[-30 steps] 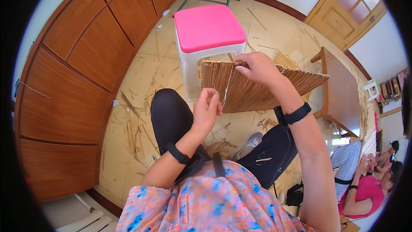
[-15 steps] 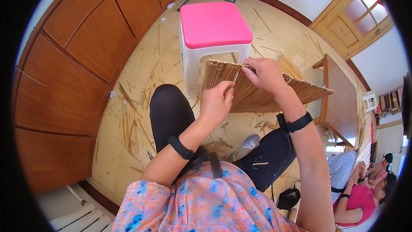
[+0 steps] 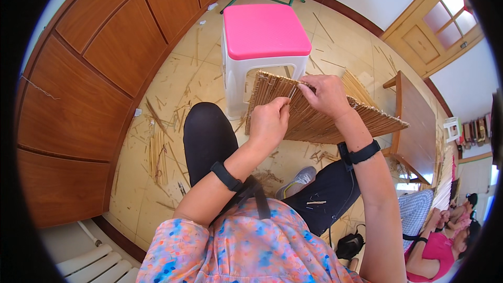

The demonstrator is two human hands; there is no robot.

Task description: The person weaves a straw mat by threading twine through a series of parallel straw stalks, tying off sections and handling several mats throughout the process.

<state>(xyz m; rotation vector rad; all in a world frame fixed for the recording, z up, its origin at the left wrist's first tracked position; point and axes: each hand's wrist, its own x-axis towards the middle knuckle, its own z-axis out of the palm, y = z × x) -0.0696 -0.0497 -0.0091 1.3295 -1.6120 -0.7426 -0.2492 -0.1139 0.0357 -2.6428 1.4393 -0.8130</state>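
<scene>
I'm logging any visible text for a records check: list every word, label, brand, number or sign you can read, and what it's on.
No readable text in view.
Reed mat, pink-topped stool, wooden door: no lettering visible.
Row of upright items, far right: too small to tell whether they carry print.

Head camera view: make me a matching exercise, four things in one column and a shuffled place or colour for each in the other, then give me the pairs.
Column one
1. Left hand
2. Plastic stool
3. Right hand
4. Wooden door

Column two
A. At the upper edge of the brown reed mat
B. Upper right of the view, with glass panes
C. In front of the mat, lower in the view than the other hand
D. Pink top on white legs

Pairs: 1-C, 2-D, 3-A, 4-B
</scene>
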